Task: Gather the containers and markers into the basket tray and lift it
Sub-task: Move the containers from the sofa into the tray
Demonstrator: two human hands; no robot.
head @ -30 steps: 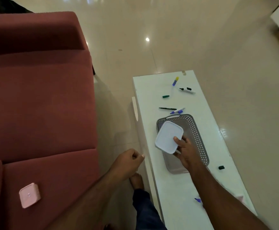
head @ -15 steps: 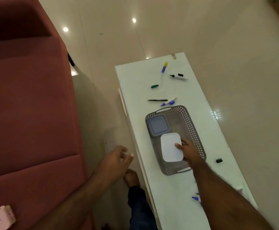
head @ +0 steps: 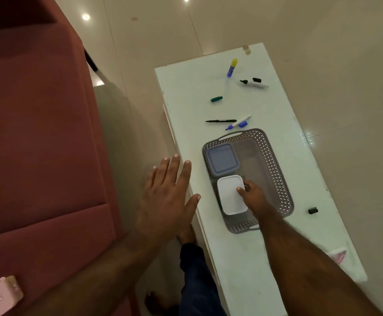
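A grey perforated basket tray (head: 275, 165) sits on the white table (head: 186, 92). Inside it, a blue-lidded container (head: 221, 159) lies at the far left corner and a white-lidded container (head: 230, 197) sits just nearer. My right hand (head: 253, 197) holds the white container's right edge, thumb on its lid. My left hand (head: 169, 190) hovers with fingers spread over the table's left edge, holding nothing. Beyond the tray lie a thin black pen (head: 220, 121), a blue marker (head: 238, 123), a green cap (head: 216, 99), a black marker (head: 254, 82) and a blue-yellow stick (head: 232, 67).
A black cap (head: 313, 210) lies right of the tray. A pink container (head: 0, 297) rests on the red sofa (head: 38, 133) at the lower left. A pinkish object (head: 338, 256) shows by my right forearm. My leg and foot stand between sofa and table.
My right hand brought the white container down into the tray beside the blue one. My left hand opened from a loose fist and rose toward the table edge.
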